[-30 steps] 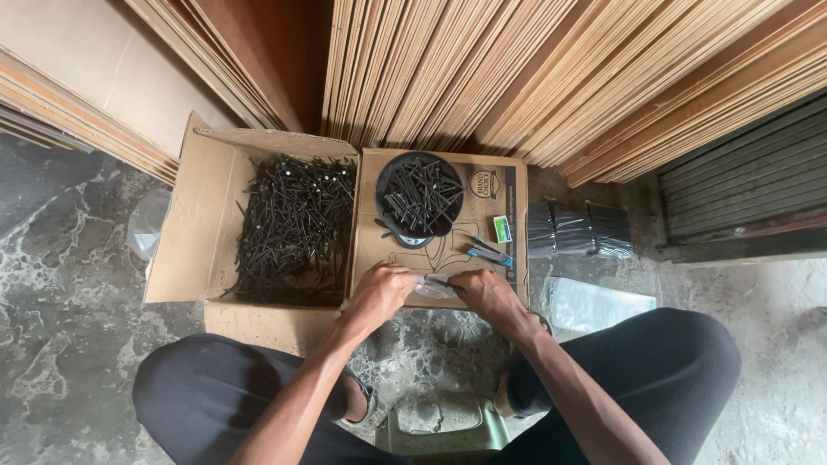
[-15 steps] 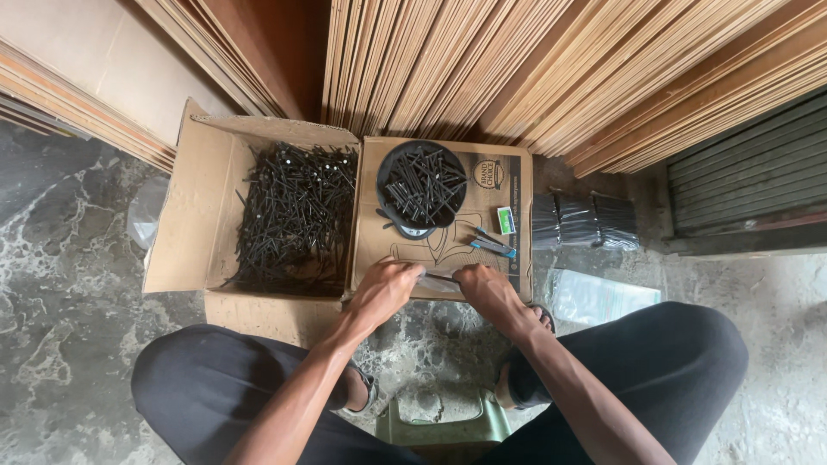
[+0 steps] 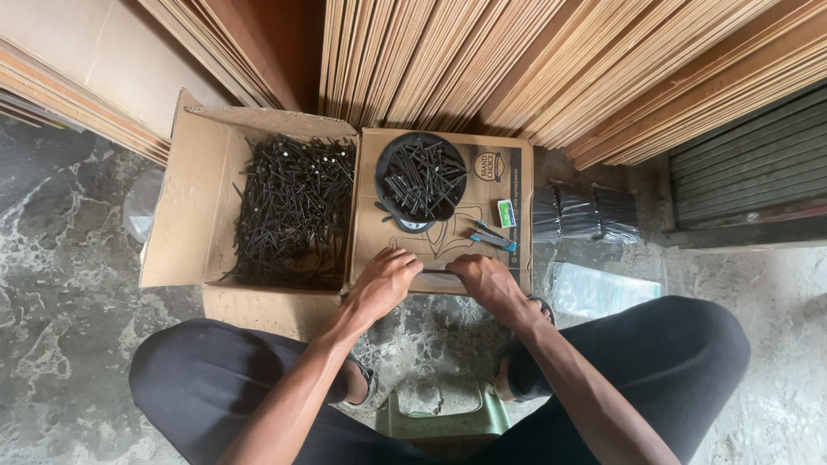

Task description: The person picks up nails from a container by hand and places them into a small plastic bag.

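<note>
At far left an open cardboard box [image 3: 194,215] stands on the mottled stone floor [image 3: 60,284], holding a loose heap of long black nails [image 3: 293,211]. Just beside it on the right lies a flat cardboard sheet [image 3: 508,172] bearing a round black pan [image 3: 422,179] filled with more nails. The left hand [image 3: 385,280] rests at the near edge of that sheet, fingers curled around one end of a small dark bundle [image 3: 441,278]; the bundle's make-up is too small to tell. The right hand [image 3: 484,280] is clasped on the bundle's other end, so the bundle sits between both hands, low on the sheet. Above the right hand lie blue-handled tools [image 3: 493,237] and a small green packet [image 3: 506,213]. Further right, dark banded bundles [image 3: 586,213] lie against stacked timber sheets [image 3: 517,60], with a clear plastic bag [image 3: 603,293] near the person's knee.
</note>
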